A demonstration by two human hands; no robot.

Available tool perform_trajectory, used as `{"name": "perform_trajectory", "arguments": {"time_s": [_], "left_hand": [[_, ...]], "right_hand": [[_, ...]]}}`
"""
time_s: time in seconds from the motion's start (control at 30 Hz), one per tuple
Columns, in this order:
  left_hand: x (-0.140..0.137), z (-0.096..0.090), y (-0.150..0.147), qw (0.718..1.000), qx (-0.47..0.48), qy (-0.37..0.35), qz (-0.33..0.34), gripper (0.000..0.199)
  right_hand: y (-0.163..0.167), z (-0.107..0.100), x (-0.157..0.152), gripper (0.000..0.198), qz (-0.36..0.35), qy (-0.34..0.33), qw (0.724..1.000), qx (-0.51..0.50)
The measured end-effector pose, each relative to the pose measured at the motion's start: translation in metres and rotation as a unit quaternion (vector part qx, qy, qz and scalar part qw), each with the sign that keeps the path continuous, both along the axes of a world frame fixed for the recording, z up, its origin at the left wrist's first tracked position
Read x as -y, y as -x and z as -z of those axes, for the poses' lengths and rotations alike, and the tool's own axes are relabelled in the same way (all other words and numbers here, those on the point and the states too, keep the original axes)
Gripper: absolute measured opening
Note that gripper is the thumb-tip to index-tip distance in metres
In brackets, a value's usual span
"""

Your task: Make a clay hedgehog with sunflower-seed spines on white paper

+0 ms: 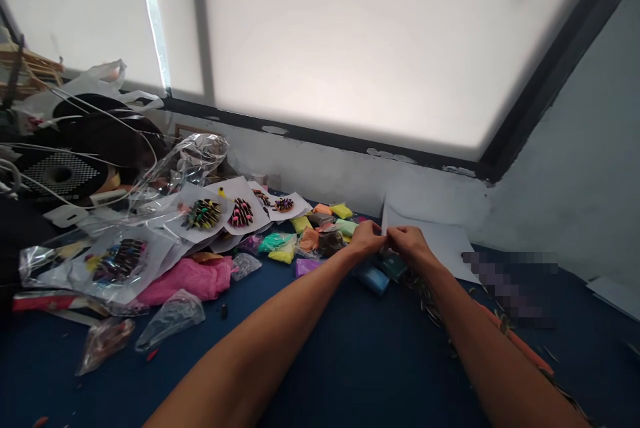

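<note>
Both of my arms reach forward over the dark blue table. My left hand (367,239) is closed in a pinch, its fingertips close against those of my right hand (410,245), which is pinched too. What they hold is too small and too covered by the fingers to make out. Right behind them rises the upright edge of a white paper sheet (443,245), the rest of which lies to the right. Below the hands are a blue packet (373,279) and a dark green packet (394,267). Small packets in several colours, among them a teal one (275,241), lie left of my left hand.
Seed-decorated papers (243,211) in clear plastic lie at left, beside a pink cloth (187,280) and a clear bag (173,318). Loose seeds (430,301) are scattered by my right forearm. A black fan-like object (63,175) with cables stands far left; a wall and window blind close the back.
</note>
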State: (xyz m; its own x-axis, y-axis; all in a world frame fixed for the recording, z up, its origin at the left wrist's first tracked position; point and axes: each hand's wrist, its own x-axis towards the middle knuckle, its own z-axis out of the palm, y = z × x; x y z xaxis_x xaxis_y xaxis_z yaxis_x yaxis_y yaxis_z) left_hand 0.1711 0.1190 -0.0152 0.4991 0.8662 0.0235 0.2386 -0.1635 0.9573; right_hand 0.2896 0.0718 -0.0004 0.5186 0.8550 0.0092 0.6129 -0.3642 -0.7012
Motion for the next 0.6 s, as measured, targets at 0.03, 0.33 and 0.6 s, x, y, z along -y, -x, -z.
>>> {"name": "perform_trajectory", "arguments": {"time_s": [0.03,0.33,0.6], "left_hand": [[-0.001,0.002,-0.001,1.0,0.011,0.006,0.001,0.043],[-0.009,0.014,-0.005,0.992,0.115,0.051,0.032,0.023],[-0.008,0.017,-0.002,0.989,0.139,0.031,0.041,0.026]], "right_hand": [[0.001,-0.001,-0.001,0.037,-0.001,0.0,1.0,0.007],[0.01,-0.008,0.001,0.036,-0.008,0.031,0.996,0.08],[0.024,-0.024,0.006,0.034,-0.011,0.074,0.987,0.142]]}}
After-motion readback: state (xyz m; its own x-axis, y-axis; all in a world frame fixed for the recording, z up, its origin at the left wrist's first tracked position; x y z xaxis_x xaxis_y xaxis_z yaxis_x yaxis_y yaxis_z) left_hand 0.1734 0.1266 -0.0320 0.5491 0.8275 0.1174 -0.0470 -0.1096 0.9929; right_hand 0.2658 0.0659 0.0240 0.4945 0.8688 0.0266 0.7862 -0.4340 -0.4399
